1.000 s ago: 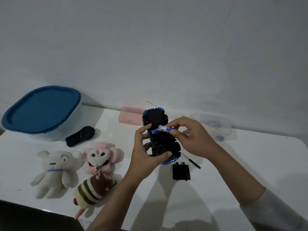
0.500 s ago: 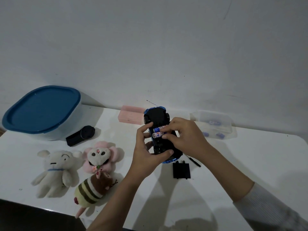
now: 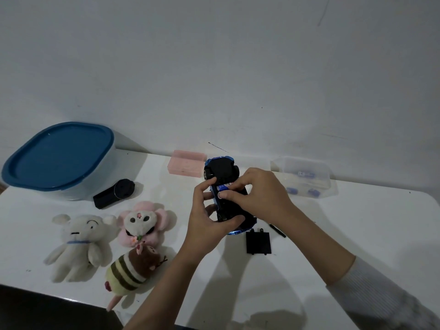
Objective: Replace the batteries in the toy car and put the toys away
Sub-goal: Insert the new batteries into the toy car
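We counted three plush toys (image 3: 100, 244) by the white desk's (image 3: 333, 234) left edge. Our left hand (image 3: 207, 225) gripped the upturned blue-and-black toy car (image 3: 226, 194) mid-desk. Our right hand (image 3: 259, 191), earlier pinching one blue battery (image 3: 225, 186) above, now pressed two into it.

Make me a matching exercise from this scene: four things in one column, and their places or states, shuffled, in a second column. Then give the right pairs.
Things
1. toy car
2. battery cover
3. storage tub
4. bee plush

Places or states
A. closed with a blue lid, far left of the table
B. upside down, held in both hands
C. lying on the table's near edge, below the pink plush
D. loose and flat on the table, just right of the left hand

Pairs: 1-B, 2-D, 3-A, 4-C
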A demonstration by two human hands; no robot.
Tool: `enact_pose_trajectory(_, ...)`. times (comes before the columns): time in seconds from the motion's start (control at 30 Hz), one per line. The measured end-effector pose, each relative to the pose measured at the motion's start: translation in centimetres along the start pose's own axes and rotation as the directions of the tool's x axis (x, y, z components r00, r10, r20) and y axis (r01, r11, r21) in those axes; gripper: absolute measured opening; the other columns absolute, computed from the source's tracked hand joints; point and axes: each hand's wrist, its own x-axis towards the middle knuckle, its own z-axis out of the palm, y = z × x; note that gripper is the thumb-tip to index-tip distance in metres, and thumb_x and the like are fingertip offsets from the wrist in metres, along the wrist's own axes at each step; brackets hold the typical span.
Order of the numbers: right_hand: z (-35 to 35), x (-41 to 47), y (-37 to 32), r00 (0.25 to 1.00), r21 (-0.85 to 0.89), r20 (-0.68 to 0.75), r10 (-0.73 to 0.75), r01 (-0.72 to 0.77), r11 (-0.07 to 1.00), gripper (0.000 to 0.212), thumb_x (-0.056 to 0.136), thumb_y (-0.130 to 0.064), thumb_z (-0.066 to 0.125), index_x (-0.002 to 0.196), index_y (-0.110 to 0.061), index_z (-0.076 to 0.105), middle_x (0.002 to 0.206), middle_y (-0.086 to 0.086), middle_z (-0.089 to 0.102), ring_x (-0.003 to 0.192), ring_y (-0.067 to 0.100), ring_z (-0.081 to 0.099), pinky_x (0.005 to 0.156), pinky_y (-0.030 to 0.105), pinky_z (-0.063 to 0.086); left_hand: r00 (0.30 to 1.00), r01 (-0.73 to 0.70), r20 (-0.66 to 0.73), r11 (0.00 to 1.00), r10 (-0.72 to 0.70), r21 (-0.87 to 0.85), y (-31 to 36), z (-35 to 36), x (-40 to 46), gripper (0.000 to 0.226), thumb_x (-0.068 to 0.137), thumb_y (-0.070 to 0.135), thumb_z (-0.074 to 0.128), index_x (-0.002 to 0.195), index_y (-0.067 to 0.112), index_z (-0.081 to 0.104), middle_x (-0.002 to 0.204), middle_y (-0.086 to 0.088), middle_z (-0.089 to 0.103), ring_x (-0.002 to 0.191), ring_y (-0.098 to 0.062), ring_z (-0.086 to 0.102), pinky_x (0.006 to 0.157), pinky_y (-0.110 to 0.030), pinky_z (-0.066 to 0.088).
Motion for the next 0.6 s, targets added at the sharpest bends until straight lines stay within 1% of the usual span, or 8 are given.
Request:
enact_pose_trajectory(0.07, 0.2, 0.1, 0.0, 0.997, 0.098, -0.046, 0.062, -0.057, 0.994, 0.026, 0.065, -0.045, 0.080, 0.077, -0.024, 0.071, 0.074, -0.012, 0.062, 0.076, 0.004, 0.060, 0.070, 0.031, 0.052, 1.000, -0.005, -0.008, 1.000, 0.005, -0.004, 0.0, 0.2, -0.1, 0.083, 0.056, 0.007, 0.081, 0.120, 0.044, 0.044, 0.116, 0.005, 0.054, 0.096, -0.011, 0.066, 0.074, -0.032, 0.058)
enact_pose_trajectory(0.13, 0.3, 0.3, 0.2, 0.989, 0.153, -0.058, 0.135, -0.125, 0.980, 0.039, 0.057, -0.046, 0.085, 0.079, -0.022, 0.062, 0.075, -0.012, 0.059, 0.074, 0.004, 0.057, 0.068, 0.029, 0.049, 1.000, -0.018, -0.015, 1.000, 0.018, -0.011, 0.1, 0.1, -0.1, 0.083, 0.056, 0.005, 0.081, 0.120, 0.043, 0.044, 0.117, 0.003, 0.054, 0.096, -0.009, 0.066, 0.071, -0.027, 0.056)
enact_pose_trajectory(0.2, 0.2, 0.5, 0.5, 0.980, 0.154, -0.031, 0.195, -0.188, 0.970, 0.052, 0.052, -0.047, 0.087, 0.084, -0.021, 0.055, 0.077, -0.011, 0.053, 0.071, 0.005, 0.054, 0.066, 0.028, 0.046, 1.000, -0.026, -0.014, 0.999, 0.026, -0.021, 0.3, 0.0, -0.2, 0.082, 0.053, 0.011, 0.082, 0.120, 0.043, 0.045, 0.117, 0.001, 0.054, 0.096, -0.014, 0.066, 0.069, -0.029, 0.057)
enact_pose_trajectory(0.3, 0.3, 0.6, 0.9, 0.974, 0.169, 0.011, 0.226, -0.224, 0.960, 0.060, 0.049, -0.048, 0.088, 0.084, -0.019, 0.048, 0.076, -0.010, 0.049, 0.067, 0.005, 0.050, 0.061, 0.025, 0.043, 0.999, -0.043, -0.004, 0.998, 0.043, -0.042, 0.4, -0.3, -0.4, 0.080, 0.052, 0.013, 0.080, 0.118, 0.042, 0.047, 0.117, 0.001, 0.053, 0.097, -0.017, 0.066, 0.066, -0.031, 0.058)
enact_pose_trajectory(0.43, 0.4, 0.8, 1.4, 0.973, 0.219, -0.001, 0.231, -0.225, 0.949, 0.064, 0.046, -0.046, 0.090, 0.082, -0.017, 0.047, 0.069, -0.007, 0.046, 0.059, 0.007, 0.044, 0.055, 0.023, 0.037, 0.999, -0.053, 0.007, 0.998, 0.053, -0.036, 0.5, -0.4, -0.3, 0.080, 0.053, 0.011, 0.080, 0.119, 0.041, 0.047, 0.120, -0.003, 0.051, 0.102, -0.023, 0.063, 0.066, -0.037, 0.059)
enact_pose_trajectory(0.5, 0.6, 0.7, 1.5, 0.978, 0.229, -0.027, 0.206, -0.194, 0.954, 0.063, 0.047, -0.047, 0.089, 0.084, -0.016, 0.049, 0.069, -0.007, 0.045, 0.059, 0.006, 0.044, 0.055, 0.022, 0.035, 0.999, -0.053, 0.005, 0.998, 0.054, -0.030, 0.5, -0.4, -0.1, 0.081, 0.054, 0.009, 0.081, 0.118, 0.043, 0.046, 0.119, -0.001, 0.051, 0.101, -0.020, 0.063, 0.067, -0.035, 0.059)
enact_pose_trajectory(0.57, 0.6, 0.6, 1.6, 0.979, 0.262, -0.053, 0.196, -0.175, 0.949, 0.054, 0.056, -0.047, 0.085, 0.084, -0.017, 0.050, 0.071, -0.007, 0.046, 0.062, 0.007, 0.045, 0.057, 0.021, 0.035, 0.998, -0.055, 0.001, 0.998, 0.055, -0.022, 0.7, -0.3, 0.1, 0.081, 0.056, 0.003, 0.080, 0.117, 0.044, 0.046, 0.118, 0.001, 0.052, 0.097, -0.013, 0.064, 0.067, -0.030, 0.058)
enact_pose_trajectory(0.6, 0.4, 0.7, 1.6, 0.978, 0.301, -0.042, 0.204, -0.183, 0.936, 0.044, 0.065, -0.043, 0.081, 0.084, -0.017, 0.050, 0.073, -0.006, 0.046, 0.064, 0.007, 0.045, 0.059, 0.020, 0.035, 0.999, -0.052, -0.002, 0.998, 0.052, -0.018, 0.7, -0.2, 0.2, 0.081, 0.057, 0.001, 0.079, 0.117, 0.044, 0.045, 0.117, 0.002, 0.052, 0.096, -0.010, 0.064, 0.068, -0.029, 0.057)
